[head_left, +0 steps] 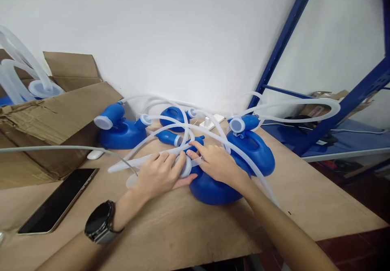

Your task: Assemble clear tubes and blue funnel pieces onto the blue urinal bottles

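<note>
A blue plastic jug (215,191) lies near the middle of the table, under my right hand. My left hand (161,171) is wrapped round a white round cap (185,167) at the jug's mouth, its fingers over the top. From the right, my right hand (213,159) pinches a translucent strap (197,162) beside the cap; its fingertips also meet a blue tubular piece (195,143). Long translucent hoses (213,132) loop behind and over the jug. The join between cap and jug is partly hidden by my fingers.
Other blue jugs stand at the left (123,135), back (172,118) and right (258,153). A cardboard box (61,114) with hoses is at far left, near a black phone (57,202). A power strip (212,121) lies by the wall; a blue shelf frame (283,39) rises at right.
</note>
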